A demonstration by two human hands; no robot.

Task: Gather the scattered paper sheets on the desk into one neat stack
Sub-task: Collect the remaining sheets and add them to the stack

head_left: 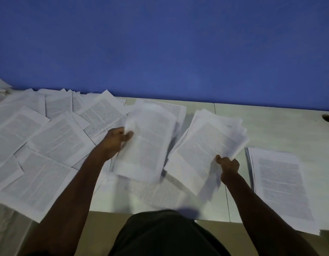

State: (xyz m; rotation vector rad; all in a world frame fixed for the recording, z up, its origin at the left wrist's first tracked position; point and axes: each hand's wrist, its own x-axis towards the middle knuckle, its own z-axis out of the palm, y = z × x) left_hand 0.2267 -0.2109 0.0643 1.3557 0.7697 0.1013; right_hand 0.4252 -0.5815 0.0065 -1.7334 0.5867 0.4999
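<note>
Printed white paper sheets (54,137) lie scattered and overlapping across the left half of the pale desk (274,126). My left hand (115,140) grips the left edge of a blurred sheaf of sheets (149,143), lifted above the desk at centre. My right hand (228,167) pinches the lower right edge of a second, fanned bundle of sheets (208,150), tilted and raised just right of centre. A squared stack of sheets (282,187) rests flat on the desk at the right, beside my right forearm. One more printed sheet (158,193) lies under the lifted bundles.
A blue wall (163,45) rises directly behind the desk. A small dark object with a cable (327,117) sits at the far right by the wall. The desk's front edge runs just before my dark-clothed body (160,235). Some sheets overhang the front left edge.
</note>
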